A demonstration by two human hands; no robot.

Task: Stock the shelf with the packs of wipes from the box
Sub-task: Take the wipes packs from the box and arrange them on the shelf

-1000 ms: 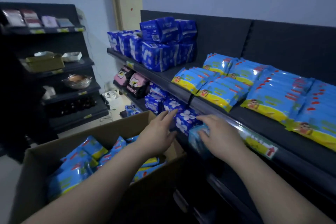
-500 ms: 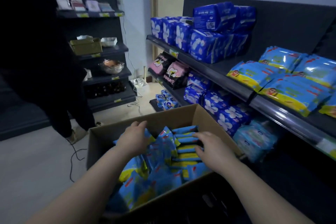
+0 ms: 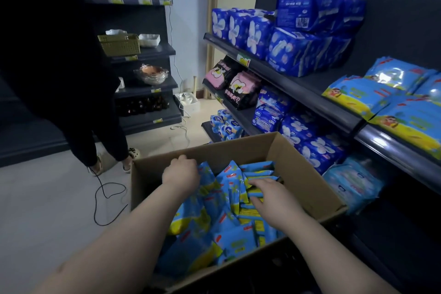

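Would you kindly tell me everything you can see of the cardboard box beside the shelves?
The cardboard box is plain brown board, open at the top. It sits low beside the dark shelf; its base is out of view. Blue-and-yellow packs of wipes fill much of it, some on edge, others loose. Both hands reach in: the left hand near the far wall, the right hand resting on the upright packs.

Brown cardboard box [image 3: 300, 174]; wipes packs [image 3: 229, 229] sky-blue, yellow band, red marks.
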